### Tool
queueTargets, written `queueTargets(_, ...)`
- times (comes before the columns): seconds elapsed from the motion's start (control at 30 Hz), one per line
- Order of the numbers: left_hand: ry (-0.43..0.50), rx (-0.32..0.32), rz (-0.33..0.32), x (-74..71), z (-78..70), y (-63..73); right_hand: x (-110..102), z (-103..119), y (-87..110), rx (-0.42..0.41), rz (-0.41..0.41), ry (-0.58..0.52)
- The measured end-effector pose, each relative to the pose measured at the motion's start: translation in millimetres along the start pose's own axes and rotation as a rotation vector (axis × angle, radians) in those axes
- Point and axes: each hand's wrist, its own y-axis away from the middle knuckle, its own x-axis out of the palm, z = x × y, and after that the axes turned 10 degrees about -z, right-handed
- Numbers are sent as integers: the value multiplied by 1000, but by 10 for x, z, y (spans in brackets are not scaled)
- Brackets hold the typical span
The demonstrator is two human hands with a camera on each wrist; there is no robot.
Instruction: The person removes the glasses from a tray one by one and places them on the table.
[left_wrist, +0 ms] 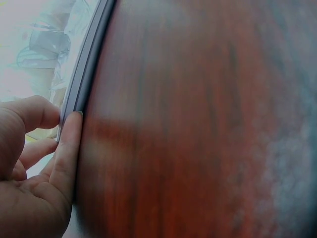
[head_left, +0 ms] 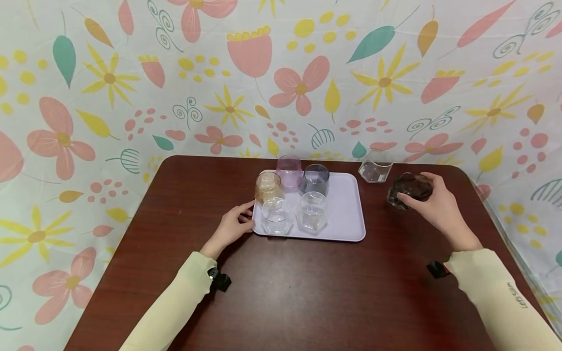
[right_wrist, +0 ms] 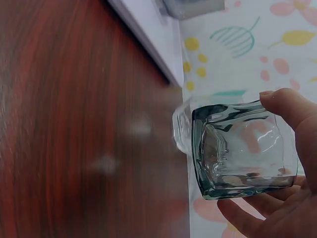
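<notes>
My right hand (head_left: 439, 200) grips a dark tinted glass tumbler (head_left: 410, 189) at the table's right side, thumb on one side and fingers on the other. The right wrist view shows this tumbler (right_wrist: 242, 148) up close, squarish with a thick grey-green base and nothing in it. My left hand (head_left: 234, 222) holds the left edge of a pale lavender tray (head_left: 344, 209), thumb and fingers at its rim (left_wrist: 81, 79). Standing on that tray are an amber glass (head_left: 268, 187), a pink glass (head_left: 289, 173), a dark grey glass (head_left: 314, 180) and two clear glasses, one front left (head_left: 275, 217), one front middle (head_left: 312, 213).
Another clear glass (head_left: 376, 168) stands on the brown table (head_left: 298, 292) near its back edge, between tray and right hand. A flower-patterned cloth (head_left: 228, 63) hangs behind the table. The tray's right part is bare.
</notes>
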Motion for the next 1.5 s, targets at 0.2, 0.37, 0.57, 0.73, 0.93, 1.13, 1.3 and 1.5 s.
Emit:
queueTargets(0.2, -6, 2, -1, -5, -2, -6, -47, -95, -102, 27, -3, 1)
queueTargets(0.37, -16, 8, -1, -8, -5, 0, -64, -212, -223, 44, 20, -4)
queueTargets(0.57, -13, 2, 0, -3, 5, 5, -68, -322, -438, 75, 50, 8)
queueTargets(0.73, -13, 0, 0, -11, 13, 11, -40, -383, -617, 82, 65, 28)
queueTargets(0.93, -12, 0, 1, -6, 25, 1, 30, -419, -782, 69, 63, 7)
queueTargets(1.13, -15, -2, 4, 0, 4, 6, 72, -454, -888, 26, 52, -19)
queueTargets(1.3, -12, 2, 1, -5, 7, 8, 105, -468, -941, 11, 43, -35)
queueTargets(1.5, -23, 7, 2, -13, 1, 1, 161, -450, -958, 2, 46, -47)
